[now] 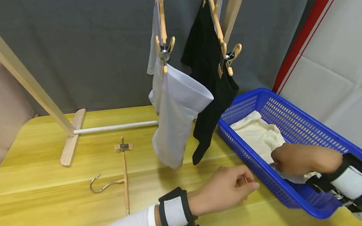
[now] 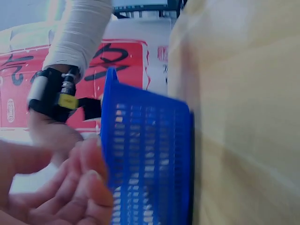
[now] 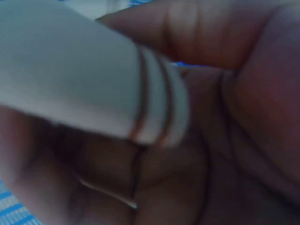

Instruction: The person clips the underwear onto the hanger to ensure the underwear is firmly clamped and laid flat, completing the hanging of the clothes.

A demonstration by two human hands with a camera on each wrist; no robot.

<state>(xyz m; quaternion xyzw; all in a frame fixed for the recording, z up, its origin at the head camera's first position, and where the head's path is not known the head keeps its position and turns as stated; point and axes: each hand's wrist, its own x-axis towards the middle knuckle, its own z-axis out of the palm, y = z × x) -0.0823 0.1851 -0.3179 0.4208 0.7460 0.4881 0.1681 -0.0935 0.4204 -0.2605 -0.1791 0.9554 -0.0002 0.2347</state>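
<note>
Inside the blue basket (image 1: 291, 200), my right hand (image 1: 296, 160) grips a white sock (image 3: 93, 75) with two brown stripes near its cuff. In the right wrist view the sock lies between thumb and fingers. Cream cloth (image 1: 258, 132) lies in the basket just past that hand. My left hand (image 1: 223, 189) is held over the table at the basket's near left side, fingers loosely curled. In the left wrist view its fingertips (image 2: 96, 176) overlap the basket's side with nothing between them.
A white sock (image 1: 178, 117) and a black sock (image 1: 214, 96) hang from wooden clip hangers above the table. A wooden hanger (image 1: 125, 177) with a metal hook lies at left. The rack's wooden post (image 1: 18, 71) and white bar (image 1: 115, 127) stand behind.
</note>
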